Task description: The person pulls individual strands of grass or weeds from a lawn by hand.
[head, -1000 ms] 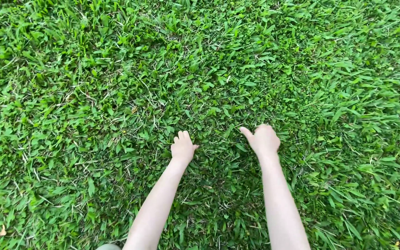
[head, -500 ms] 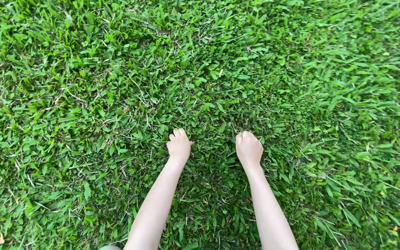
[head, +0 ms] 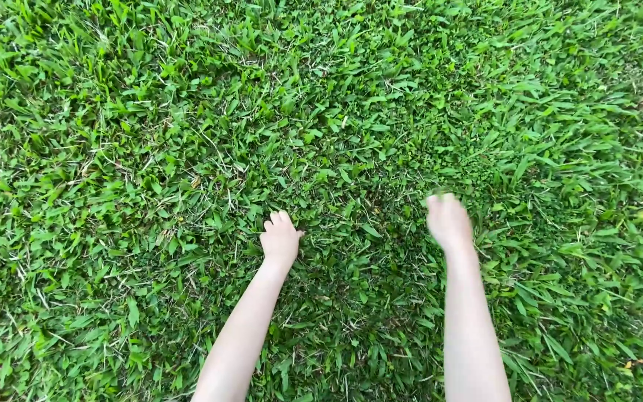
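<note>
Head view: left hand (head: 280,240) curled shut down in thick green lawn grass (head: 150,149); right hand (head: 448,220) blurred, grip unclear. Pinching blades low near roots looks best.

Two slender bare forearms, no sleeves; left hand (head: 280,240), right hand (head: 448,221) ringless.

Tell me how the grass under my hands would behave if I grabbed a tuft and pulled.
The grass looks thin-bladed and soft, so it would probably bend and flop rather than resist. It grows as a dense, matted carpet, so a tuft likely tears off in light strands. Both the left hand and the right hand are curled down at the blades; whether either grips any is unclear.
</note>
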